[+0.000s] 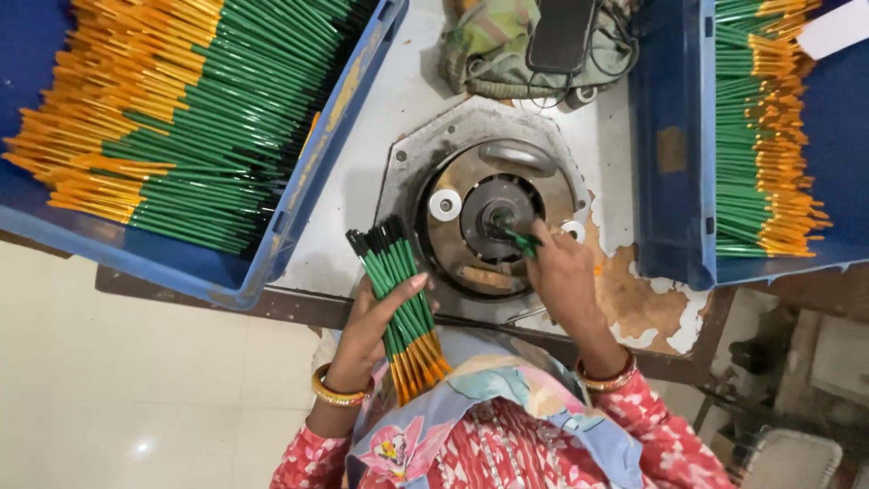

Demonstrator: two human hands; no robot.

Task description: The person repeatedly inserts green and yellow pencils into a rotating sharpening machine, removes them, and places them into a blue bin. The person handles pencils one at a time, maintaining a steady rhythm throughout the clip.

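My left hand grips a bundle of green brushes with orange handle ends and black tips, held upright over the table's front edge. My right hand pinches a single green brush and presses its tip into the centre of a round metal machine head set into the table. Both wrists wear gold and red bangles.
A blue crate at the left is full of green and orange brushes. Another blue crate at the right holds a row of the same brushes. A cloth bundle with a black device lies behind the machine. The white tabletop is chipped near the right.
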